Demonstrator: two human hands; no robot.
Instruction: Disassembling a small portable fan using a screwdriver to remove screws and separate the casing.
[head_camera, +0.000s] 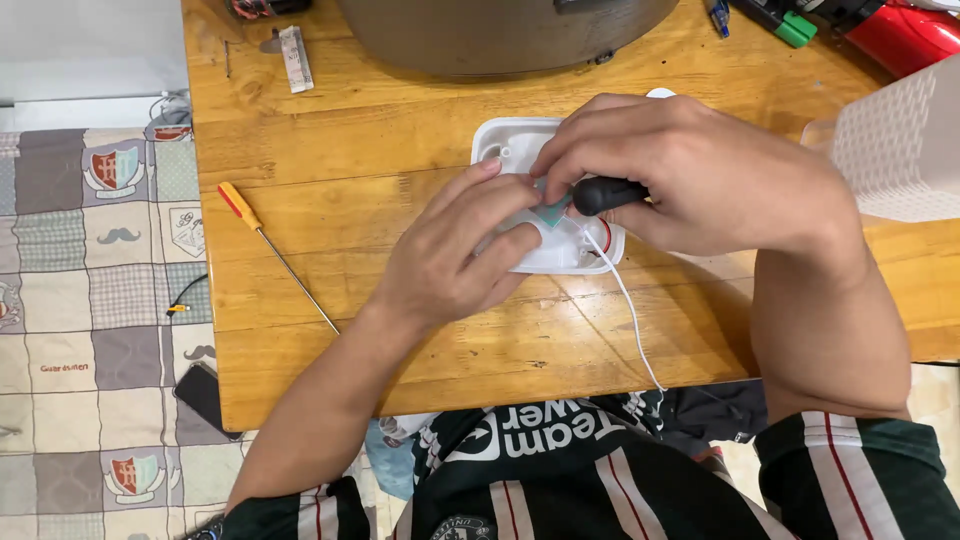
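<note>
Right hand (690, 175): fingers curled tight around the black handle (610, 195) of a small tool, held nearly level, its working end pointing left into the open white plastic casing (560, 255). The tip itself is hidden under the fingers and cannot be made out.

Left hand (465, 250): laid flat over the left half of the casing, fingers bent and pressing down. Forefinger and thumb meet at a small green part (552, 212) inside the casing, close to the tool's end. Whether they pinch that part or only steady it cannot be told.

Casing: white, rounded corners, lying open side up on the wooden table (400, 160), near the table's middle and directly in front of the person. A thin white cable (630, 310) leaves its lower right corner and runs over the table's near edge toward the person's dark striped shirt. A short red wire shows at the casing's right rim.

Surroundings: a screwdriver (275, 250) with an orange-and-red handle and a long thin shaft lies on the table, well to the left of the hands, untouched. A large grey rounded appliance (500, 30) stands at the far edge, beyond the casing. A white perforated basket (895, 140) sits at the right edge. A red object (915, 35) and a green marker (795, 28) lie at the far right corner. A dark phone (200, 392) lies on the patchwork floor covering, left of the table.
</note>
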